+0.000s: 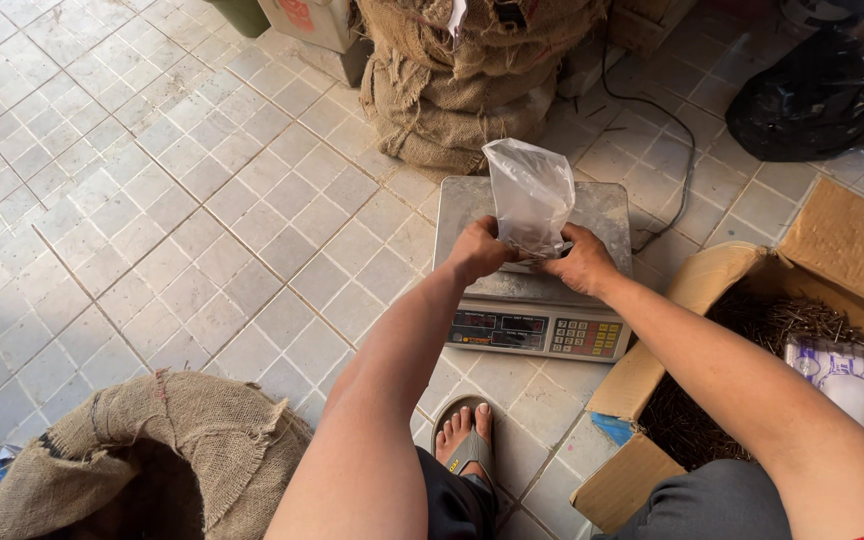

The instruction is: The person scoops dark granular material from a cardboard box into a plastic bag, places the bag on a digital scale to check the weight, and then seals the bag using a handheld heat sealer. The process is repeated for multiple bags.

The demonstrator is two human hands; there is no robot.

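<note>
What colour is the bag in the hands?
Clear, see-through plastic bag, seen in the head view.

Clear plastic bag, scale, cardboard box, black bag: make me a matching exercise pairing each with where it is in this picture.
Things:
1. clear plastic bag
2. weighing scale
3. cardboard box
4. black bag

Places:
A. on the tiled floor, in front of the person's foot
B. top right corner
C. held between the left hand and right hand, above the scale
D. at the person's right, open, full of dark nails

Pairs: 1-C, 2-A, 3-D, 4-B
</note>
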